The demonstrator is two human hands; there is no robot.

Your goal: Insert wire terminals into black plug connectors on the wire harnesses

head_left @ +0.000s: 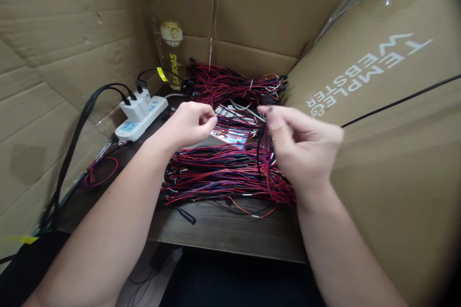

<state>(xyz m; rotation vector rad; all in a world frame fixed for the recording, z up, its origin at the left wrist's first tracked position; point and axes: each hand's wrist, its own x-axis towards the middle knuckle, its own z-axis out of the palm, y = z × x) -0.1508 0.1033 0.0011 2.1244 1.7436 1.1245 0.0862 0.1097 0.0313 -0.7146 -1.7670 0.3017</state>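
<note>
My left hand (pixel 196 123) is closed in a pinch above the bundled wires, thumb against the curled fingers. Whatever it may hold is hidden. To its right, my right hand (pixel 304 141) is closed too, its fingertips slightly blurred. From its fingers hangs a short length of black cable (pixel 258 151). Below both hands lie several bundles of red, black and blue wires (pixel 223 168), laid side by side across the dark table. Thin wires and a printed sheet (pixel 232 137) show between the hands.
A white power strip (pixel 142 116) with plugged-in adapters is at left. Behind stand a yellow-lidded bottle (pixel 172 53) and a tied wire bundle (pixel 234 84). Cardboard walls (pixel 252 5) surround the table. A black cable (pixel 399 100) crosses the right panel. A black connector (pixel 186 216) lies near the front edge.
</note>
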